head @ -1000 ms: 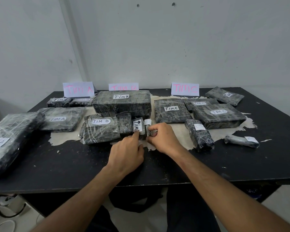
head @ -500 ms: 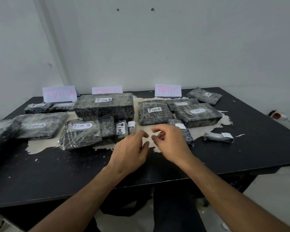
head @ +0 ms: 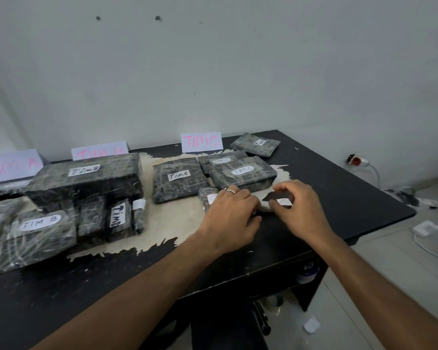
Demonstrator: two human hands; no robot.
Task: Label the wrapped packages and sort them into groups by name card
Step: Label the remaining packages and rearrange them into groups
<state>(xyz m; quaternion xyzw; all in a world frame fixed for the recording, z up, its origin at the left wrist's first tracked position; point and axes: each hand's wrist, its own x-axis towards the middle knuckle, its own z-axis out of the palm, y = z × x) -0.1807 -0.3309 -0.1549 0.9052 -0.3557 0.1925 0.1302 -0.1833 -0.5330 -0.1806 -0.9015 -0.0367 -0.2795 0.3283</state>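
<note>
Grip: right hand [head: 301,208] pinches small pkg [head: 280,199], centre-right, prob. for TIM C card [head: 201,142] group; left hand [head: 232,210] flat on tabletop [head: 339,188], holds nil.

Three name cards [head: 201,142] stand along the table's [head: 359,198] back edge. TIM B packages [head: 86,178] sit before the middle card, TIM C packages [head: 242,173] before the right one, another package [head: 255,144] beside that card near the back right corner.
</note>
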